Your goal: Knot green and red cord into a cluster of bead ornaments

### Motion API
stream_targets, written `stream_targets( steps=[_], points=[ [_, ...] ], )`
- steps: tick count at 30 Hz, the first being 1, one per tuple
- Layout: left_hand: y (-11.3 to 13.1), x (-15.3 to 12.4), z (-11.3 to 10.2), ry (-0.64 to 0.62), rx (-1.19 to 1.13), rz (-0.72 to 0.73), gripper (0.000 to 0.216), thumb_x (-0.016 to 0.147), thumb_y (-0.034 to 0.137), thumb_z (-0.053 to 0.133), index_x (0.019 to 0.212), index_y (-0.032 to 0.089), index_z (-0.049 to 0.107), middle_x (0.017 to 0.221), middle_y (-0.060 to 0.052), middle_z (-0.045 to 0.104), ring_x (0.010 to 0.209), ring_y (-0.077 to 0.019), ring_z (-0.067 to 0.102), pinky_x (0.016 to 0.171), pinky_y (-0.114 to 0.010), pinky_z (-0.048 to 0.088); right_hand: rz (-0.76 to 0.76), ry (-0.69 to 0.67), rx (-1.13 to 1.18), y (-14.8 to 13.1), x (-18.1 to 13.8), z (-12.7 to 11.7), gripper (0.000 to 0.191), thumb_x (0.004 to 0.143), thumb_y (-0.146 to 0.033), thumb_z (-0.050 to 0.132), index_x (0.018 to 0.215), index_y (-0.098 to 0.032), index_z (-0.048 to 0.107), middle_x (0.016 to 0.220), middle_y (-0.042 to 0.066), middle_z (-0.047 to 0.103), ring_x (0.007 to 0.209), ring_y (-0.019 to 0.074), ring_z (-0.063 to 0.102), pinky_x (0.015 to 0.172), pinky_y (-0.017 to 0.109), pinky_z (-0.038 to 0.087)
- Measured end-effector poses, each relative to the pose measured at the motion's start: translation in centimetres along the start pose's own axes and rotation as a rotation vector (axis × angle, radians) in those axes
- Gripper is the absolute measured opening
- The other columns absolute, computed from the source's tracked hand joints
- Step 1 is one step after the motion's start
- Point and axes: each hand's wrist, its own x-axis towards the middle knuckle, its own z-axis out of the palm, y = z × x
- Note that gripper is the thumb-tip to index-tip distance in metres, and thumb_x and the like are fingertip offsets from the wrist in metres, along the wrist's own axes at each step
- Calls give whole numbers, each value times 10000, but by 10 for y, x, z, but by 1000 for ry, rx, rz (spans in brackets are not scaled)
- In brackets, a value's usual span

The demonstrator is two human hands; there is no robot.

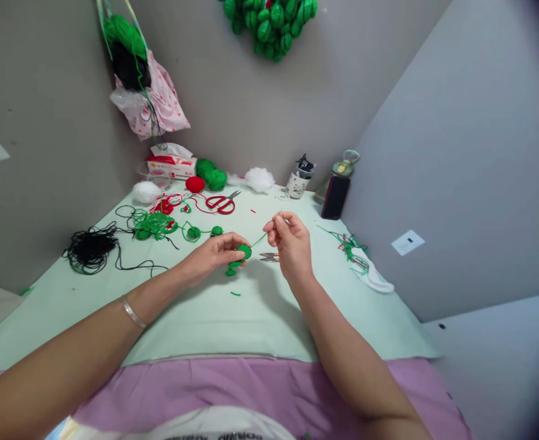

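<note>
Gray walls [260, 116] meet at the corner of a pale green tabletop [182, 327], where a person works with green yarn in both bare hands. Above the center of the table, the left hand [221, 249] grips a small green yarn piece [244, 251] between thumb and fingers, its lower part hanging beneath them. The right hand [293, 241], raised just beside it, has thumb and forefinger pinched together, the other fingers curled; a green strand [259, 240] runs taut from the piece to that pinch. Whether a needle or hook is held there is too small to tell. Small snips [268, 257] lie partly hidden behind the right hand, and a short green scrap [235, 294] rests nearer the wearer.

Toward the back sit red-handled scissors [221, 203], a red yarn ball [195, 184], a green skein [211, 175], a tissue box [173, 167] and white fluff [259, 179]. Loose black yarn [88, 249] is heaped at left; a dark phone [336, 197] leans upright at right, near a jar [298, 184]. Overhead, a cluster of green bundles [272, 30] and a pink dotted bag [166, 101] hang against the walls.
</note>
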Motion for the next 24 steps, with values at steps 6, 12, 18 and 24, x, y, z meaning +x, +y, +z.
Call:
stream_targets(
  steps=[6,12,18,24],
  points=[
    [-4,0,2,-2,-24,-40,384,731,408,797,1019,193,660,920,-47,670,865,-226,695,692,-299,464,54,30,24,0,7,-7,242,762,-360,727,842,-191,574,642,-35,610,478,56,449,448,190,317],
    [2,1,-6,85,-55,103,373,757,379,782,1079,220,678,1053,-60,684,987,-233,667,863,-359,492,118,-161,-156,-4,-4,0,234,770,-397,730,812,-173,674,625,-27,574,491,63,400,455,219,282],
    [10,2,-14,165,-66,161,377,744,368,792,1071,216,683,1039,-53,687,932,-194,639,863,-335,487,33,-253,-443,-5,-12,5,181,774,-351,718,763,-170,726,642,-14,553,579,94,420,511,240,329],
    [13,1,-18,171,8,192,329,786,320,752,1094,229,680,1092,-36,659,967,-168,593,857,-292,446,57,-303,-513,0,-18,9,195,793,-356,684,775,-165,713,618,-19,544,573,100,404,516,248,312]
  ],
)
